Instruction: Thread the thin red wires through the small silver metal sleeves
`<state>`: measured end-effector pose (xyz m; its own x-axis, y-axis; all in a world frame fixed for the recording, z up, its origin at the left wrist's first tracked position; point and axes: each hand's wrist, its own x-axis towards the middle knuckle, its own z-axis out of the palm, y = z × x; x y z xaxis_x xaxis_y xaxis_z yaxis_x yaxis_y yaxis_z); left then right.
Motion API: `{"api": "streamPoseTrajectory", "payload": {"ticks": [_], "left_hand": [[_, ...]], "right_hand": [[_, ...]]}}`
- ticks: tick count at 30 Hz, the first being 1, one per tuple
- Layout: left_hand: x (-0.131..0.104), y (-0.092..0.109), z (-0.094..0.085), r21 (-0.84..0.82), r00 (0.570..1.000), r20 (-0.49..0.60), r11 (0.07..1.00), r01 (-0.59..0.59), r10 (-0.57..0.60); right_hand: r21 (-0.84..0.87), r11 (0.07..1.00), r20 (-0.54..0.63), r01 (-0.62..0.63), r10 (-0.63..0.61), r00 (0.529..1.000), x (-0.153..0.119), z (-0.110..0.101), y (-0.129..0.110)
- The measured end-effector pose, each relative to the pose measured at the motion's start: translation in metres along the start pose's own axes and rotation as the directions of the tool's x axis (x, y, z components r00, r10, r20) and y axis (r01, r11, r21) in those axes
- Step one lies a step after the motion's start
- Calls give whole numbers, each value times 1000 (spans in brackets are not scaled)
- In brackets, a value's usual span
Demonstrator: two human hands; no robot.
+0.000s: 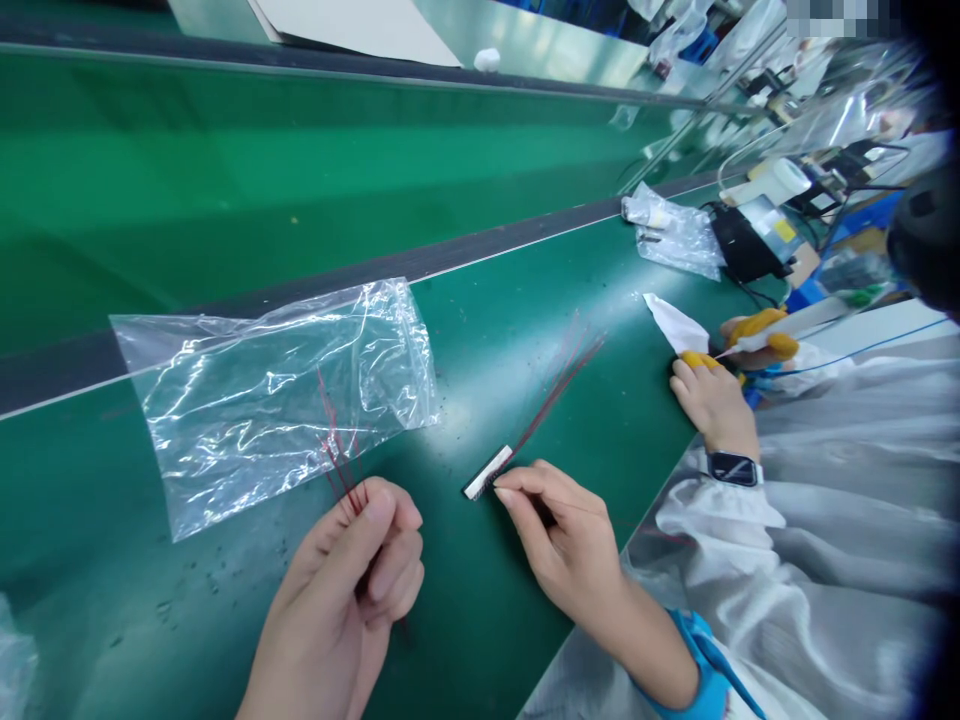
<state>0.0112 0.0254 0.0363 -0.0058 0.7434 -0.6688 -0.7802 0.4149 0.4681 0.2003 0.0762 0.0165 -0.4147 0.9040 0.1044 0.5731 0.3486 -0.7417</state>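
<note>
My left hand (352, 580) is closed around a small bunch of thin red wires (345, 470), whose ends stick up past the thumb. Thumb and forefinger of my right hand (562, 540) pinch a thin wire at the edge of a small black-and-white strip (487, 474), which looks like a connector. A faint red line trails from this hand toward the right. More red wires (555, 400) fan out from the strip's far end over the green bench. The pinched tip is too small to make out clearly.
A clear plastic bag (285, 400) lies on the green work surface (480, 340) beyond my left hand. At right, a co-worker's hand (716, 405) with yellow finger covers is near a white piece (675, 325). Bagged parts (675, 235) and a black device (750, 240) stand farther back.
</note>
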Motion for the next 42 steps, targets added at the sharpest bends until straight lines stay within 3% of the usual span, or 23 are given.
{"api": "streamPoseTrajectory", "payload": {"ticks": [25, 29, 33, 36, 39, 42], "left_hand": [[0, 2, 3, -66, 1000, -3, 998, 24, -24], [-2, 4, 3, -102, 1000, 5, 995, -2, 2], [-5, 5, 2, -210, 998, 16, 976, -63, 68], [-5, 5, 1, -262, 993, 29, 959, -104, 116], [-4, 5, 1, -257, 987, 48, 957, -138, 156], [-2, 4, 2, -255, 982, 71, 955, -153, 176]], "right_hand": [[50, 998, 41, -41, 39, 998, 4, 4, -1], [190, 969, -8, -158, 162, 987, -4, 2, 0], [313, 898, -20, -309, 332, 943, -23, -4, 3], [309, 889, 35, -337, 343, 938, -36, -6, 0], [296, 898, 193, -324, 276, 942, -42, -2, -12], [295, 896, 353, -332, 221, 909, -43, 7, -28]]}}
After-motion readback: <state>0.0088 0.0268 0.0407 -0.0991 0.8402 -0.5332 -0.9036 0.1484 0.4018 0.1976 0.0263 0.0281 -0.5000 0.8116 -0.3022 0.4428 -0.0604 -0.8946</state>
